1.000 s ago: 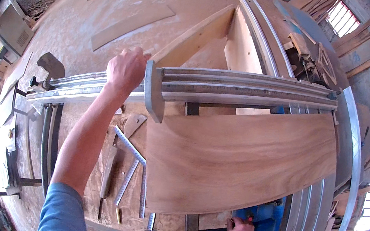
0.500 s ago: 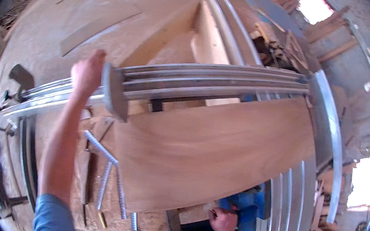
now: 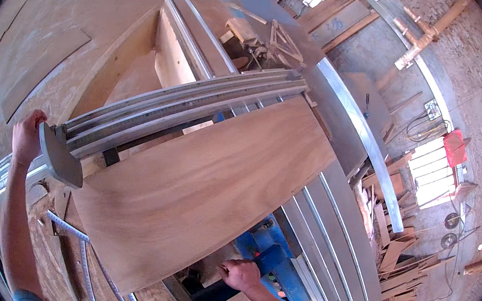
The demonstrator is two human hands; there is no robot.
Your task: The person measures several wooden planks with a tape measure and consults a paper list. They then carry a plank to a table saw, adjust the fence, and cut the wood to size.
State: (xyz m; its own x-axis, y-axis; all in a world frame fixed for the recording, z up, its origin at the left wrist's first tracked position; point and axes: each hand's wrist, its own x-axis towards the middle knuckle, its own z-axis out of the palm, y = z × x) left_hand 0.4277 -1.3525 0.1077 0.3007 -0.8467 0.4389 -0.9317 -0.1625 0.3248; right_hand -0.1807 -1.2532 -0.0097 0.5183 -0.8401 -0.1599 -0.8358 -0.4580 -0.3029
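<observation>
A broad brown wooden panel (image 3: 205, 188) lies flat on the saw's sliding table, its far long edge along a ribbed metal fence (image 3: 192, 104). At the panel's left end a grey fence stop (image 3: 61, 157) hangs over the fence. My left hand (image 3: 27, 133) is curled closed against the stop's outer side, its fingertips partly hidden. My right hand (image 3: 243, 274) is closed just off the panel's near edge, above the blue machine body (image 3: 283, 266). Whatever its fingers may pinch does not show.
Right of the panel runs a ribbed metal table (image 3: 332, 242). A long metal rail (image 3: 364, 136) curves beyond it. Steel measuring strips (image 3: 84, 258) lie below the panel's left end. Board offcuts (image 3: 401, 275) are piled at the right wall, and a loose board (image 3: 44, 70) rests on the floor.
My view has swung to the right, so the panel, fence and both hands appear farther left. The left hand stays by the stop; the right hand stays closed near the panel's near edge.
</observation>
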